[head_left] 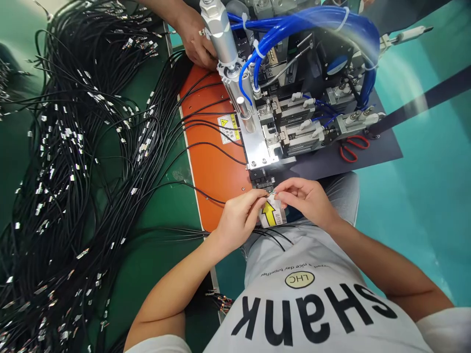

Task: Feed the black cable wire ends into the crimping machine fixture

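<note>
My left hand (236, 219) is closed in a pinch on the end of a black cable (195, 188), which runs in from the left across an orange plate (217, 181). Fingertip to fingertip with it, my right hand (307, 200) pinches the thin stripped wires (272, 193) at that cable's end. Both hands are just above a label with a yellow arrow (270, 214), at the near end of a metal machine (257, 147). Several other black cables lead over the orange plate into the machine's side. The fingers partly hide the wire tips.
A large heap of black cables (73, 162) with white-tagged ends covers the green table (162, 279) at left. Another person's hand (198, 46) rests by the plate's far end. Blue air tubes (294, 27) arch over the machine. Red-handled scissors (353, 148) lie at right.
</note>
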The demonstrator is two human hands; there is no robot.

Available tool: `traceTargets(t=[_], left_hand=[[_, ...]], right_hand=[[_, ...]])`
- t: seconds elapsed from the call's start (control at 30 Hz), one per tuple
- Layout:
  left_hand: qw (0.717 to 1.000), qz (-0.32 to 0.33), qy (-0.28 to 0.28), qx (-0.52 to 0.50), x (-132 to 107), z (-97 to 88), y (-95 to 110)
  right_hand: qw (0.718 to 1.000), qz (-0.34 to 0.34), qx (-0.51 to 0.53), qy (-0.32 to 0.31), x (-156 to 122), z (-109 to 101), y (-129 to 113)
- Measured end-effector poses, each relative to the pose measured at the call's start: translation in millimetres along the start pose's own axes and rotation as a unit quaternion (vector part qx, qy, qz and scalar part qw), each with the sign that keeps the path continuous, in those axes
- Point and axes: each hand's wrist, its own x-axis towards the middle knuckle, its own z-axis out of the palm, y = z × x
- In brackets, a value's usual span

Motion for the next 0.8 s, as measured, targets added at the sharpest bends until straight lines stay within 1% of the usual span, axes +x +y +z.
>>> traceTargets(t=[0.17,0.33,0.47,0.6,0.67,0.8], left_hand=[[0.999,-0.008,0.0,-0.031,-2,0.0,3],[0.997,-0.015,0.027,-0.065,-4,2.8,5],[0.994,-0.022,0.04,-0.096,-3,5.7,7],[0.985,-0.006,0.094,-0.144,1,8.4,11],[0.981,0.001,0.11,-0.157,3,9.7,14],[0.973,-0.019,0.106,-0.205,7,12.2,16]], right_hand=[[0.998,0.035,0.046,-0.026,5,3,7],[0.997,0.029,0.068,-0.008,2,12,14],[0.999,-0.004,0.035,0.004,-1,11,12],[1.0,-0.025,-0.013,0.009,-3,9,9],[0.999,-0.027,-0.031,0.017,-4,10,8],[0.996,-0.044,-0.067,0.028,-7,14,6]])
